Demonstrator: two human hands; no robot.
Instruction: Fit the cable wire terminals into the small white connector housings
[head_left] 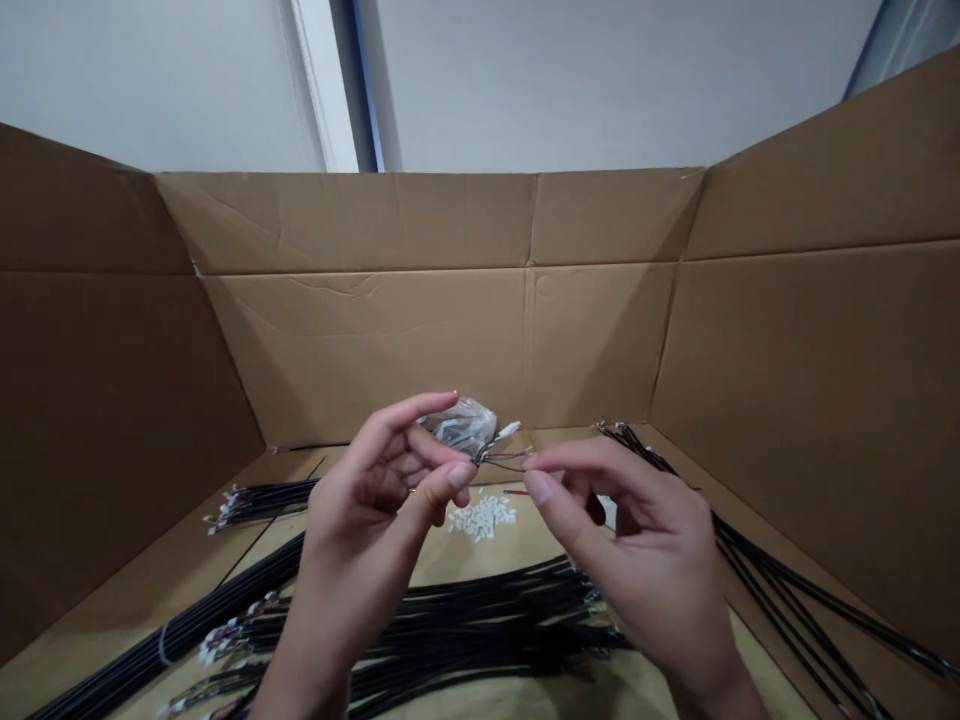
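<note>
My left hand (405,475) pinches a thin cable end between thumb and a finger, its index finger raised. Several fine coloured wires (504,458) fan out from that pinch, and a small white connector (509,430) sits on the ends of some of them. My right hand (600,500) closes thumb and index finger on the tip of one dark wire, to the right of the left hand. Below the hands lies a loose pile of small white connector housings (482,514). The rest of the held cable is hidden behind the left hand.
Black cables (487,625) with white connectors spread across the near table. A tied cable bundle (187,625) lies at left, with more cables (270,497) behind it and others (780,590) at right. A clear plastic bag (469,420) stands by the cardboard back wall (375,340).
</note>
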